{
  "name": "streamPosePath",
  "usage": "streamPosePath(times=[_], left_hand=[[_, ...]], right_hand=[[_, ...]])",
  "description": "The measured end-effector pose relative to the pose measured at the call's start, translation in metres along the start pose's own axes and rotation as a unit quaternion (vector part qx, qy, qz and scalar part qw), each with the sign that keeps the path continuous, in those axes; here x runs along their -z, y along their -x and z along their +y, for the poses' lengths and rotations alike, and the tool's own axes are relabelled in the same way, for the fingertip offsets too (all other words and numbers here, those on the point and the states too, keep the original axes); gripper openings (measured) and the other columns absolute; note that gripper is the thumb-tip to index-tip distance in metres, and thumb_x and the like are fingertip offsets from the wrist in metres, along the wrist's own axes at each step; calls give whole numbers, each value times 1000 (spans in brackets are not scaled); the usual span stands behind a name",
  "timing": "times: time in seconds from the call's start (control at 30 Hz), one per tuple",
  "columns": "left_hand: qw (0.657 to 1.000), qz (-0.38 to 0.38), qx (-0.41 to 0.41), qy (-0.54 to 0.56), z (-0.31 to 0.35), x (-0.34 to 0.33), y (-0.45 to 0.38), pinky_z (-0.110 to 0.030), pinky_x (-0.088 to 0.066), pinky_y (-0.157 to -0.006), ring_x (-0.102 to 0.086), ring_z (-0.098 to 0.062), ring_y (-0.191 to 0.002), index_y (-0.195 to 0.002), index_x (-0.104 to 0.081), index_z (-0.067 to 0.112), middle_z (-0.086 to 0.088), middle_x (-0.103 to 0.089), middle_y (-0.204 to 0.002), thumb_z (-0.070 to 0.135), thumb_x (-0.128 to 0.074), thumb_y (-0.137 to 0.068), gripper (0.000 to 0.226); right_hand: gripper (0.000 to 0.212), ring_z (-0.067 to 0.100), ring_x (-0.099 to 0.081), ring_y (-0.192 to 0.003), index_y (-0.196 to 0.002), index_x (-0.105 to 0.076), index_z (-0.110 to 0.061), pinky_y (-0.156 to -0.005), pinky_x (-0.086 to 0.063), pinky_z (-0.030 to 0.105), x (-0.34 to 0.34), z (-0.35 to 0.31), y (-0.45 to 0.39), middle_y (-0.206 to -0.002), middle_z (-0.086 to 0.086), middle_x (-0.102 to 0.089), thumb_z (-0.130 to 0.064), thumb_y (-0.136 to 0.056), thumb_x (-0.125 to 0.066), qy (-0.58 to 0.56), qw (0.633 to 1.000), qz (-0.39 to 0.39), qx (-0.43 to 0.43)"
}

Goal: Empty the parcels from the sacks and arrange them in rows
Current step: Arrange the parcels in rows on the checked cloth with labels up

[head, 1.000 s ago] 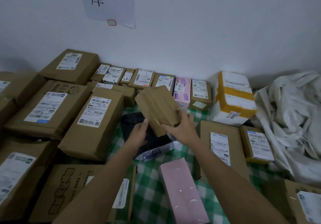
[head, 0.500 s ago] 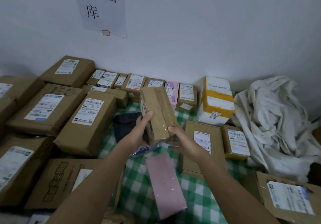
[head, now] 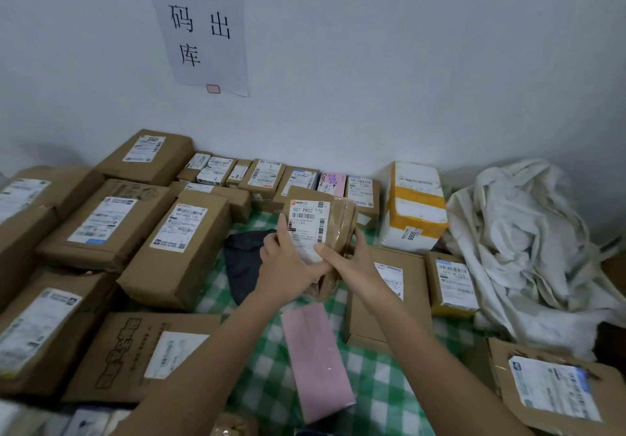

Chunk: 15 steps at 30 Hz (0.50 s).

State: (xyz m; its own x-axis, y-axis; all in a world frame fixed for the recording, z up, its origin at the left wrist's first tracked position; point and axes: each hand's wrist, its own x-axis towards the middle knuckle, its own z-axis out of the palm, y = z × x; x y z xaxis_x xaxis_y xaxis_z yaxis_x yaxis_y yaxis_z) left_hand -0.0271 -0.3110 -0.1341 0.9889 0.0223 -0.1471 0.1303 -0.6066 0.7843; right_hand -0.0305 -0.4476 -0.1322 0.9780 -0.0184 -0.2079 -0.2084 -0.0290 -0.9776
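Both hands hold one brown taped parcel (head: 325, 229) up in the air over the green checked cloth (head: 267, 364), its white shipping label (head: 306, 222) turned up toward the person. The left hand (head: 288, 266) grips the parcel's left edge, thumb laid on the label and fingers curled behind; the right hand (head: 352, 263) clamps the lower right side, thumb across the front and fingers wrapped round the back. Just behind the parcel, a row of small boxes (head: 264, 175) lines the white wall, with a pink box (head: 333, 183) among them. To the parcel's right stands a white box with yellow tape (head: 416, 205), and farther right lies a heap of crumpled white sacks (head: 528, 249). Left of the parcel sit big brown cartons (head: 176, 249), labels up, close together. Below the parcel a dark bag (head: 244, 263) lies on the cloth, and nearer the person a long pink box (head: 316, 361). Right of the hands rests a flat brown box (head: 403, 286) with a smaller labelled one (head: 452, 283) beside it. High above the parcel, a paper sign (head: 200, 22) with black characters hangs on the wall
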Motion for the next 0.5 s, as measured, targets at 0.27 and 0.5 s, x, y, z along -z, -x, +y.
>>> streamPosePath(times=[0.27,0.5], left_hand=[[991,-125,-50,10,1,-18,0,-48,-30,-112,-27,-24,-137,-150,-6,31,-3,-27,-147,67,-74,-62,117],[986,-139,-81,-31,-25,-39,-18,-32,-47,-89,-60,-14,-99,-114,-63,17,1,-65,-111,41,-48,-95,34]], right_hand=[[56,16,-69,-98,-127,-48,-32,-88,-56,39,49,13,18,-110,-4,-70,-26,-79,-77,-43,996,64,-44],[24,10,-70,-88,-103,-56,-40,-70,-52,28,98,22,42,-99,-8,-73,-31,-86,-70,-33,991,80,-106]])
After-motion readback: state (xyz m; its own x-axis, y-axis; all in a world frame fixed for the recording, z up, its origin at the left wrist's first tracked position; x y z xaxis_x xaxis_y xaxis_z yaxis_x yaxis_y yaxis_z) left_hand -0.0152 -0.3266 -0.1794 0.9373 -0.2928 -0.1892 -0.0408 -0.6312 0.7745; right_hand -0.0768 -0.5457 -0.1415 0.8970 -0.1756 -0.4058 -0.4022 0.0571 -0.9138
